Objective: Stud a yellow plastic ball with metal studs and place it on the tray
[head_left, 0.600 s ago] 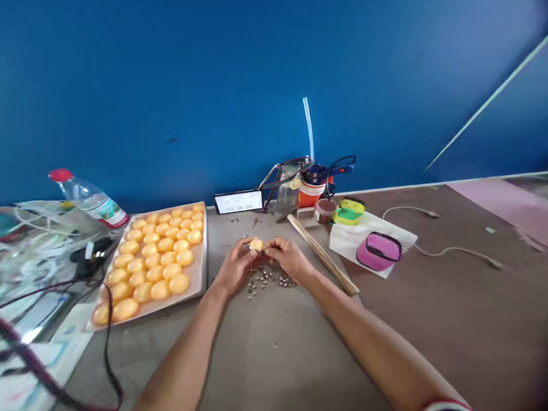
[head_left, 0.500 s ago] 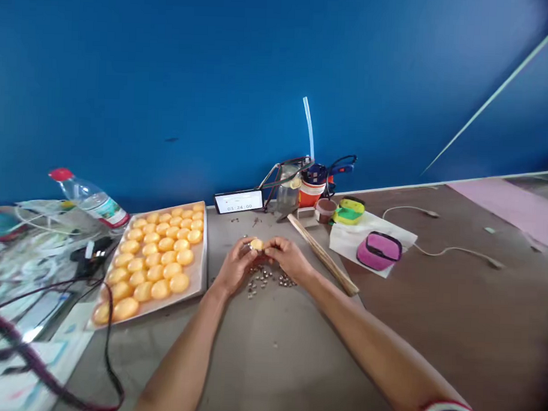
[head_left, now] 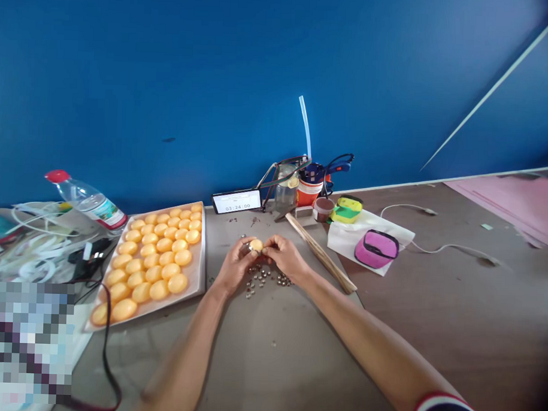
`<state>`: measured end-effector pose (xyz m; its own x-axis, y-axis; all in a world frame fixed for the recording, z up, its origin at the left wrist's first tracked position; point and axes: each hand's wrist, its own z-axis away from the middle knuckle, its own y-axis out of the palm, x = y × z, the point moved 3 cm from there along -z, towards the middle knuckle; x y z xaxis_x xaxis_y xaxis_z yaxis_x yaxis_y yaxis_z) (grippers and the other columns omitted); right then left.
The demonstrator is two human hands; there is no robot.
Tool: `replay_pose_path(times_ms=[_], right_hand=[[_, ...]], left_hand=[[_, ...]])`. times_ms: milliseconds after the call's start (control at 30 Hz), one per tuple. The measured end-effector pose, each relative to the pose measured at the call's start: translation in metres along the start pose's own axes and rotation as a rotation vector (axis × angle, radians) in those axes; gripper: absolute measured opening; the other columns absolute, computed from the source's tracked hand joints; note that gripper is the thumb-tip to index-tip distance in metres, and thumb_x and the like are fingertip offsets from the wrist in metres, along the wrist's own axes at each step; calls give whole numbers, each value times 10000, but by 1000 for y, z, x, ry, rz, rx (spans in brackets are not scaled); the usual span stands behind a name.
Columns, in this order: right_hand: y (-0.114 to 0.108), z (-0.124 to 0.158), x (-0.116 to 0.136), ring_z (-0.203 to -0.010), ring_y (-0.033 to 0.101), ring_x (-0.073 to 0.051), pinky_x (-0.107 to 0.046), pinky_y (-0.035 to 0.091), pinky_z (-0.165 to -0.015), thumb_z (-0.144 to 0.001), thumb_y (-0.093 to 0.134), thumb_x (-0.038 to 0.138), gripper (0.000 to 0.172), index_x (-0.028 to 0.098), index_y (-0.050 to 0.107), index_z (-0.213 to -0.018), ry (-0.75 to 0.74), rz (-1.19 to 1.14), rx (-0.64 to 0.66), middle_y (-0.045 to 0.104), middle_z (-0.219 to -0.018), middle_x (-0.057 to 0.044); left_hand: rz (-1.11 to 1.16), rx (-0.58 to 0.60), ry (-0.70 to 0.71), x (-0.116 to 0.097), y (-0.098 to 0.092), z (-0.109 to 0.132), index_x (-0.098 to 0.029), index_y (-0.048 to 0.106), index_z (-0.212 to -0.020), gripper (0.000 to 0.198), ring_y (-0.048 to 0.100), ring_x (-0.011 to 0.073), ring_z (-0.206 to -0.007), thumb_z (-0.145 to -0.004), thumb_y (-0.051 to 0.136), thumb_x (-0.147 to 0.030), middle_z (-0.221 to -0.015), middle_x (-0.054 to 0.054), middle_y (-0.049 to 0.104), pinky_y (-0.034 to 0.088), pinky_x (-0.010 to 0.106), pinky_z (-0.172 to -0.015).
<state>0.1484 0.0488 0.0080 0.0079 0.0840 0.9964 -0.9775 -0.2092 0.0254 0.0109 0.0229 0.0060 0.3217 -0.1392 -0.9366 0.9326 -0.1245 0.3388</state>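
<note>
My left hand (head_left: 236,263) grips a small round yellow-orange piece (head_left: 256,245) between thumb and fingers, above the middle of the grey work surface. From the other side my right hand (head_left: 283,254) comes close, its thumb and fingertips pinched together at the piece's edge. Whether a tiny part sits in that pinch is too small to tell. Below both hands lie several small shiny metal bits (head_left: 259,278). To the left, a shallow white tray (head_left: 203,245) holds rows of similar domed yellow-orange pieces (head_left: 153,273).
A phone (head_left: 236,200) showing a timer leans by the blue wall. Beside it stand a jar (head_left: 286,191) and an orange cup (head_left: 308,193). A wooden stick (head_left: 321,255), sponges (head_left: 377,250) and a cable lie right. A bottle (head_left: 88,202) and tangled cords (head_left: 34,245) lie left.
The view has shifted slightly. Both hands stay around the yellow-orange piece, which is turned a little more toward me; nothing has been let go.
</note>
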Motion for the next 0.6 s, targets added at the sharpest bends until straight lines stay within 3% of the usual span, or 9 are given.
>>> replay_pose_path(times_ms=[167,233,400,600], right_hand=[[-5,-5,3,-468,409,-66,-209,329,-502,-663,605,320,178,177,505,-697,-36,-196,88,476,-539,74],[-11,-7,5,-480,421,-72,-212,337,-509,-687,596,339,186,171,537,-739,-63,-164,114,486,-548,65],[-21,-5,13,-662,528,-114,-242,412,-654,-728,559,222,114,167,626,-802,-253,293,164,598,-727,2],[-6,8,16,-781,571,-137,-268,398,-772,-753,536,118,212,182,674,-900,-420,788,457,634,-873,-38]], left_hand=[[160,31,-28,-3,2,-2,-176,555,-1058,378,657,212,-813,-722,691,-283,-925,61,657,483,377,-813],[218,32,-46,-4,0,-3,-178,551,-1068,383,658,200,-801,-724,691,-270,-922,59,661,488,364,-799],[302,-12,-36,-8,-5,-4,-198,554,-1084,399,656,180,-799,-711,694,-207,-933,52,667,483,351,-808],[374,-42,-3,-11,-8,-6,-196,559,-1081,367,649,173,-839,-730,661,-170,-936,61,672,466,339,-845]])
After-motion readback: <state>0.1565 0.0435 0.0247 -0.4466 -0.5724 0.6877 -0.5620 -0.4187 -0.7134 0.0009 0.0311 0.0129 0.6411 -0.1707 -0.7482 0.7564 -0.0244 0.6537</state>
